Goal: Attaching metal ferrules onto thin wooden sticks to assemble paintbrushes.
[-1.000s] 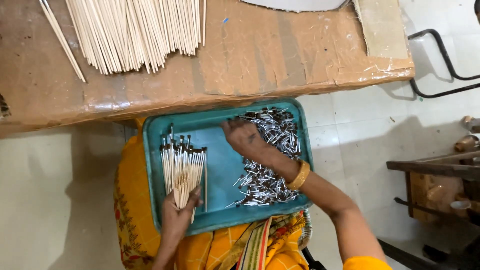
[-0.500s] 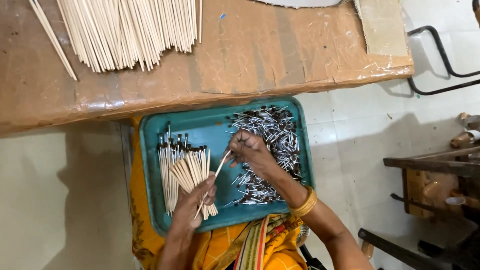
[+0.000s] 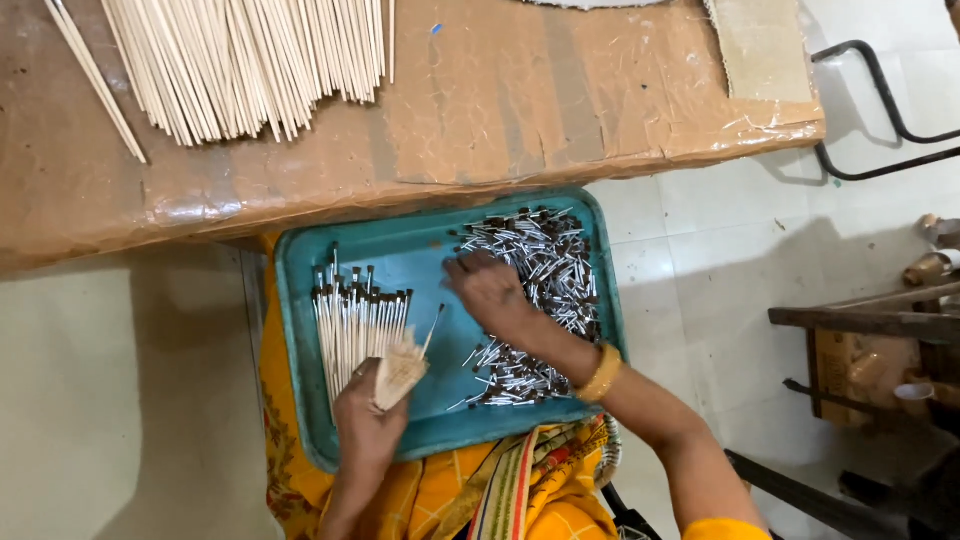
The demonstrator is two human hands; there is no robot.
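A teal tray (image 3: pixel 400 250) rests on my lap below the table edge. My left hand (image 3: pixel 365 420) grips a bundle of thin pale sticks with dark capped tips (image 3: pixel 355 320), fanned upward over the tray's left side. My right hand (image 3: pixel 490 290), with a gold bangle at the wrist, reaches palm down into a heap of small silver and dark tip pieces (image 3: pixel 540 260) on the tray's right side. Its fingers touch the heap; whether they pinch a piece is hidden.
A brown plastic-wrapped table (image 3: pixel 480 110) lies above, with a large pile of bare pale sticks (image 3: pixel 240 60) at its upper left. Wooden furniture (image 3: pixel 880 330) stands at the right on white floor tiles, and a black metal frame (image 3: pixel 880 110) at the upper right.
My right hand put a stick against the bundle half a second ago and has gone back up to the heap of tip pieces. The left hand keeps the bundle, slightly shifted.
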